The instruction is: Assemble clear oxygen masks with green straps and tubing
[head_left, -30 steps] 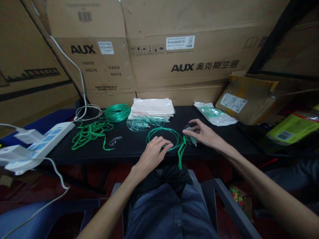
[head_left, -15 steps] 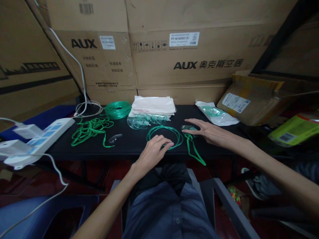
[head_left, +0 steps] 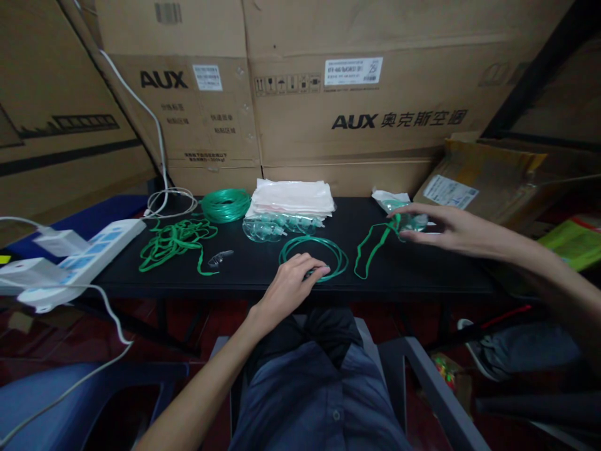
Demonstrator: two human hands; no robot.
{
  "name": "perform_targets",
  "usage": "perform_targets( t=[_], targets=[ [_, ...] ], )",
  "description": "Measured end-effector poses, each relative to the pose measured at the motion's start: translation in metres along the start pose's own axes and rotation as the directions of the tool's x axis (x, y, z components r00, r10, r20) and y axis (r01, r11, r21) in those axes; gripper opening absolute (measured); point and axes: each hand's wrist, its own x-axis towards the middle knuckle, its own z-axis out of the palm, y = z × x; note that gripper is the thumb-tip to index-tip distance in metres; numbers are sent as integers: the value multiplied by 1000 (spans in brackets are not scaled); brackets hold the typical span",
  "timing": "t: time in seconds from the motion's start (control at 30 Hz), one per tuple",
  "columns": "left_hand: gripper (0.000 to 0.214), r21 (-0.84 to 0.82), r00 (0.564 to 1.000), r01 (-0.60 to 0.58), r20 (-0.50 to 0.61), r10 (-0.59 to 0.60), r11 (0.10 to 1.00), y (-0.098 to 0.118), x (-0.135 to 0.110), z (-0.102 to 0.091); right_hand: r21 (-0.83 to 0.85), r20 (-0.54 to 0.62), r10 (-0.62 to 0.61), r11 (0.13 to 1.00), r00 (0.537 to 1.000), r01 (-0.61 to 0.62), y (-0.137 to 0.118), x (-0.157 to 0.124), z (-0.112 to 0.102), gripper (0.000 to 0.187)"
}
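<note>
My left hand (head_left: pixel 297 275) rests at the table's front edge, its curled fingers closed on the near side of a coil of thin green tubing (head_left: pixel 342 252). Off to the right, my right hand (head_left: pixel 434 228) grips a clear green plastic mask (head_left: pixel 416 222), partly hidden by the fingers. A green elastic strap (head_left: pixel 364 252) hangs from this mask in a loop toward the table. Behind the hand, a white plastic packet (head_left: pixel 389 196) with something green inside is partly covered. More clear masks with green fittings (head_left: pixel 286 224) lie beyond the coil.
A stack of white bags (head_left: pixel 293 195) and a larger green tubing coil (head_left: pixel 226 205) sit at the back. To the left are tangled green straps (head_left: pixel 176 244), a small clear piece (head_left: pixel 220 258) and a white power strip (head_left: pixel 87 260). Cardboard boxes (head_left: pixel 357 144) wall the back; another box (head_left: pixel 462 181) stands right.
My right hand has picked the mask up off the table and carried it right toward the white packet, its strap trailing. My left hand has stayed on the coil.
</note>
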Motion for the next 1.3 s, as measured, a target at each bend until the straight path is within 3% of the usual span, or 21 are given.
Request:
perform_targets(
  t=[0.17, 0.37, 0.6, 0.73, 0.9, 1.0, 1.07, 1.13, 1.23, 1.3],
  targets=[
    [18, -12, 1000, 11, 5, -11, 1000, 2, 0, -1, -26, 27, -39, 999, 999, 40, -20, 10, 3, 53],
    [17, -7, 1000, 11, 11, -11, 1000, 4, 0, -4, 135, 140, -165, 980, 976, 146, -32, 24, 55, 49],
    [18, -74, 999, 44, -12, -45, 996, 0, -1, -2, 397, 130, -117, 916, 985, 56, -38, 35, 110, 46],
    [14, -138, 989, 105, -93, -118, 985, 1, -1, -2, 427, 120, -66, 904, 991, 9, -35, 40, 123, 46],
    [15, -185, 977, 128, -146, -156, 975, 0, -1, -2, 428, 244, -117, 904, 963, 1, -41, 33, 115, 45],
    [16, -216, 971, 141, -159, -177, 966, -2, -1, -1, 504, 225, -65, 862, 972, -59, -40, 30, 105, 46],
    [16, -225, 972, 144, -153, -180, 964, -3, -1, 0, 584, 106, 40, 807, 994, -95, -36, 34, 93, 47],
    [16, -229, 974, 139, -146, -175, 963, -3, -1, 0, 662, -73, 129, 748, 989, -49, -32, 41, 77, 46],
    [16, -225, 975, 134, -143, -169, 965, -3, -1, 0, 677, -304, 129, 726, 944, 119, -30, 54, 50, 33],
    [16, -217, 976, 133, -140, -165, 967, -2, -1, -1, 623, -369, 95, 763, 925, 170, -31, 57, 39, 31]
  ],
)
